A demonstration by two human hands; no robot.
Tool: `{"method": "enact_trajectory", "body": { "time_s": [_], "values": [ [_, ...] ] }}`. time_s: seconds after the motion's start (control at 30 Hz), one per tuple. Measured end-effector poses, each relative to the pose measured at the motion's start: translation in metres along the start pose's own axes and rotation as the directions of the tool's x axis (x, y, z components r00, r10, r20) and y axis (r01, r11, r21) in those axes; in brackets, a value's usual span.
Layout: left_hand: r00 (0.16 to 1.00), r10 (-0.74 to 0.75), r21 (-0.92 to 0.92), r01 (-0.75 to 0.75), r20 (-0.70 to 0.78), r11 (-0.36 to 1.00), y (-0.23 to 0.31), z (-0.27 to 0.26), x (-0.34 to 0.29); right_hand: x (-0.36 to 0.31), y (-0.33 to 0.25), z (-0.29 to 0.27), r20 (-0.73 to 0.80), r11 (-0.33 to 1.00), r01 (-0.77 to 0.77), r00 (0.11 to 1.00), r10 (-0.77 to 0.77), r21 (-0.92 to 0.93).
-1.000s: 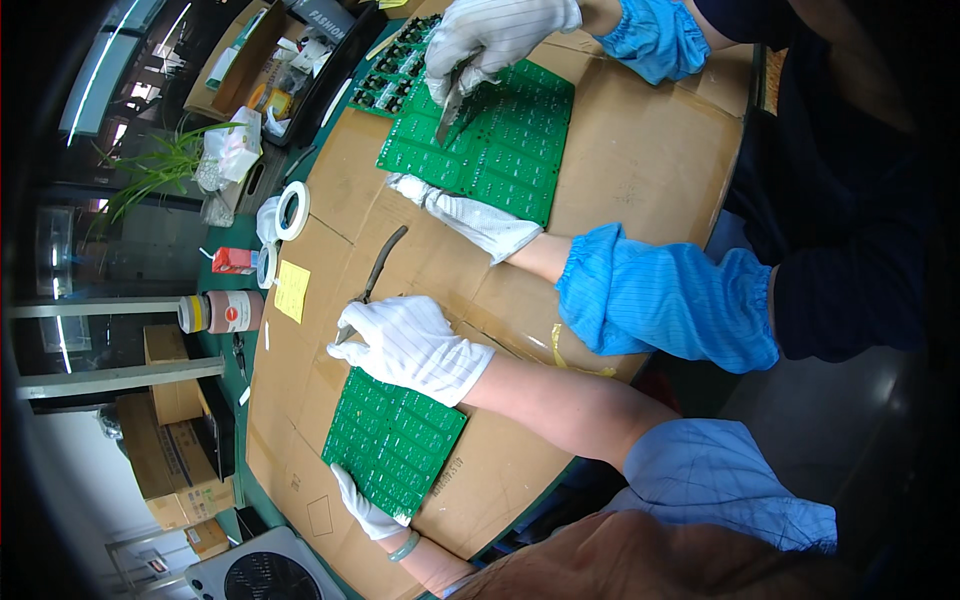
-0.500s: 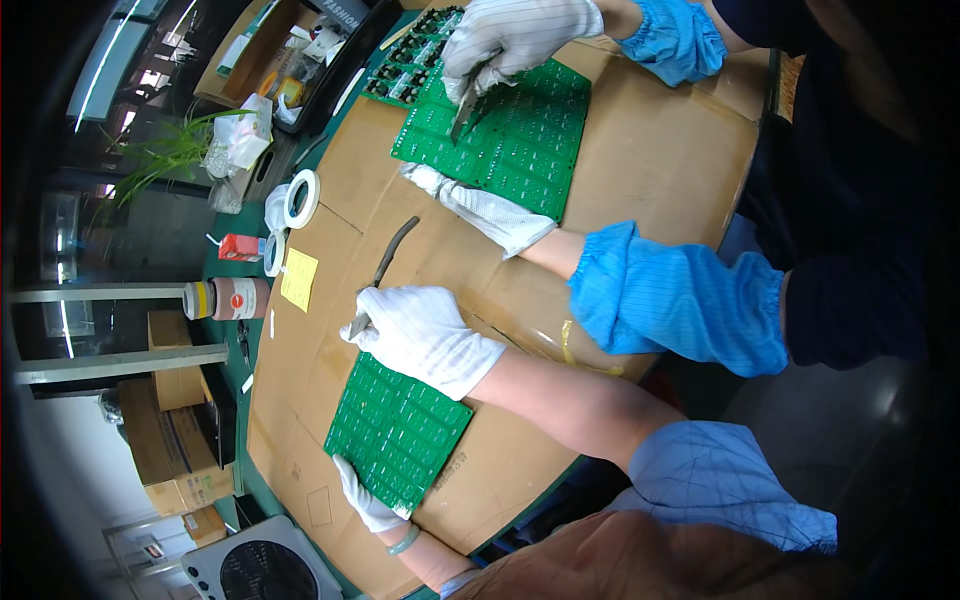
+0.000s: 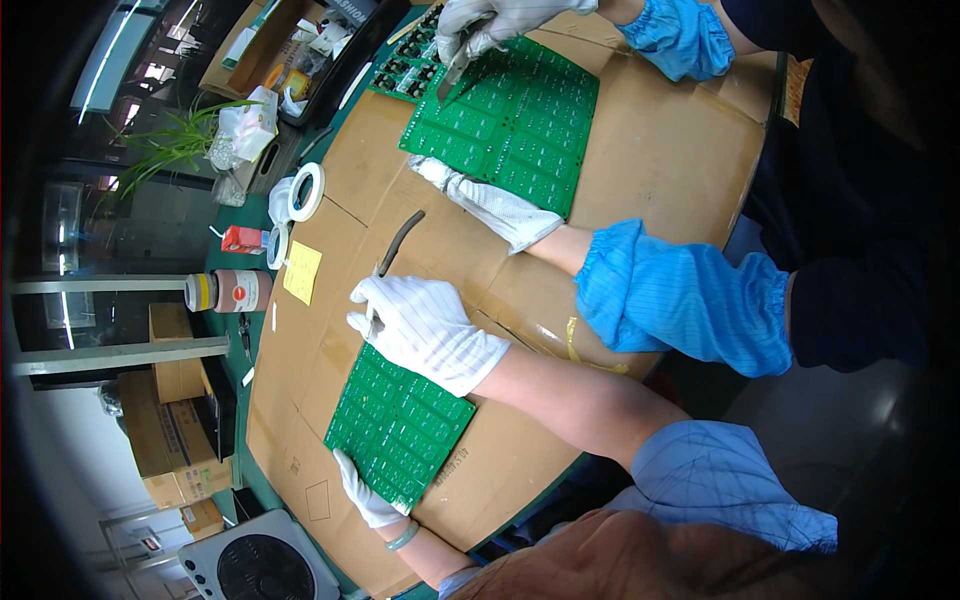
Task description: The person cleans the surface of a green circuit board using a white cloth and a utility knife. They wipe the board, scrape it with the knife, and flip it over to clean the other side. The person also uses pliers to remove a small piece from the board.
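Observation:
My right hand (image 3: 490, 22), in a white glove, is at the top edge. It is closed round a flat, pointed grey metal blade (image 3: 450, 82). The blade's tip points down over the upper left part of a green circuit board panel (image 3: 540, 115). My left hand (image 3: 490, 208), also gloved, lies flat along the panel's lower edge, fingers stretched toward its lower left corner. Both my forearms wear blue sleeve covers (image 3: 680, 295). Another panel with dark parts (image 3: 408, 68) lies beside the green one, partly hidden behind my right hand.
A co-worker's gloved hand (image 3: 425, 335) grips a dark-handled tool (image 3: 402, 240) above another green board (image 3: 400, 430); their other hand (image 3: 368, 495) touches its corner. Cardboard (image 3: 670, 140) covers the table. White tape rolls (image 3: 306, 192), a yellow note (image 3: 302, 273) and a pink jar (image 3: 242, 291) stand left.
My right hand and the blade have moved up and slightly left over the panel. My left hand keeps its place at the edge. The co-worker's tool hand has shifted slightly.

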State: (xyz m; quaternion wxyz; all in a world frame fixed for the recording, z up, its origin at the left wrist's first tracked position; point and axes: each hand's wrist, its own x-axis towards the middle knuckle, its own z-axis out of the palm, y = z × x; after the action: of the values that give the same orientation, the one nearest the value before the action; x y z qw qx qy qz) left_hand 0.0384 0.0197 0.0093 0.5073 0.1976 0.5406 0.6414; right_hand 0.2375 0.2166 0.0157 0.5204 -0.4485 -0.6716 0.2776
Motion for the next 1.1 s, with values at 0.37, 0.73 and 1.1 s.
{"method": "enact_trajectory", "body": {
  "time_s": [0.37, 0.73, 1.1],
  "values": [
    [0.998, 0.056, 0.061, -0.055, -0.008, 0.997, 0.000, 0.002, -0.002, 0.004, -0.005, -0.006, -0.078, 0.999, 0.040, 0.996, -0.038, 0.017],
    [0.999, 0.021, 0.040, -0.019, -0.040, 0.999, 0.001, -0.002, 0.000, 0.004, -0.005, -0.006, -0.044, 1.000, 0.027, 0.999, -0.027, 0.009],
    [0.997, 0.055, 0.062, -0.051, -0.051, 0.997, 0.004, 0.020, -0.007, 0.004, -0.005, -0.007, -0.024, 1.000, 0.024, 0.999, -0.025, -0.008]
  ]
}}
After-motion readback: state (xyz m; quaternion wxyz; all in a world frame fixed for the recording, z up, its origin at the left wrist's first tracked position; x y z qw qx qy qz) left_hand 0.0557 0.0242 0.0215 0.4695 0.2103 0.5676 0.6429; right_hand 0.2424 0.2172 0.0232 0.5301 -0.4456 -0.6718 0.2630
